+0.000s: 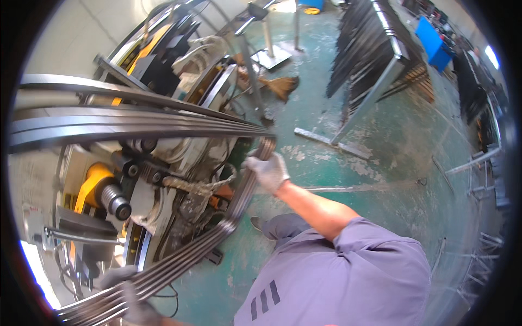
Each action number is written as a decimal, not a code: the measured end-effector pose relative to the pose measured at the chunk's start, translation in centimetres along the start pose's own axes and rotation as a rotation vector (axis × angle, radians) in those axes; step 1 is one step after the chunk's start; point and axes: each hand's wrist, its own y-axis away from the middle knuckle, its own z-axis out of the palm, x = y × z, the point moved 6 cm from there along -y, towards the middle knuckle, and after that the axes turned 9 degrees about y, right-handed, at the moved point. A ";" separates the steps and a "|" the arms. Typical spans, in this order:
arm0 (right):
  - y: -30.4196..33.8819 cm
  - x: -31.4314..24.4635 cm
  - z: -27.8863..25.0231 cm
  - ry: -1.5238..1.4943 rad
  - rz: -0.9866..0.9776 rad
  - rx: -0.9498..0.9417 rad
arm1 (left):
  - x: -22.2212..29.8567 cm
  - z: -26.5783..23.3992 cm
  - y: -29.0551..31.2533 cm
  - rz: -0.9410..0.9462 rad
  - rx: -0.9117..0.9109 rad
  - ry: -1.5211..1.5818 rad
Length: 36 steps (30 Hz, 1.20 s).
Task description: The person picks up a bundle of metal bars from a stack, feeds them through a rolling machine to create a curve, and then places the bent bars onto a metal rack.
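Daylight floods my view evenly, with soft shadows. Glare burns at the lower left and far right rim. Fisheye bends straight edges; my left glove (128, 293) blurs.

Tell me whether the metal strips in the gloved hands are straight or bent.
Bent. The strips run in from upper left, turn sharply at the right hand, then run down to the left hand.

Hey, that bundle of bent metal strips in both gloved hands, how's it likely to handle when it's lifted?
The strips look like long steel bars bent into a frame, so probably stiff and fairly heavy. The left hand and right hand grip them far apart, suggesting an unwieldy load that may swing. Several lie stacked loose together, so they could slide against each other; the machine sits close behind.
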 end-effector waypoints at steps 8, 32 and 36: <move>1.7 -22.7 -33.1 0.527 -0.473 0.730 | -9.3 23.2 11.7 -0.771 0.072 0.949; -37.6 -59.5 -74.5 1.965 -0.826 0.805 | 13.1 106.2 -0.6 -0.681 -1.133 0.664; -44.2 -64.1 -77.7 2.003 -0.716 0.815 | 19.4 114.9 -1.7 -0.291 -1.145 0.137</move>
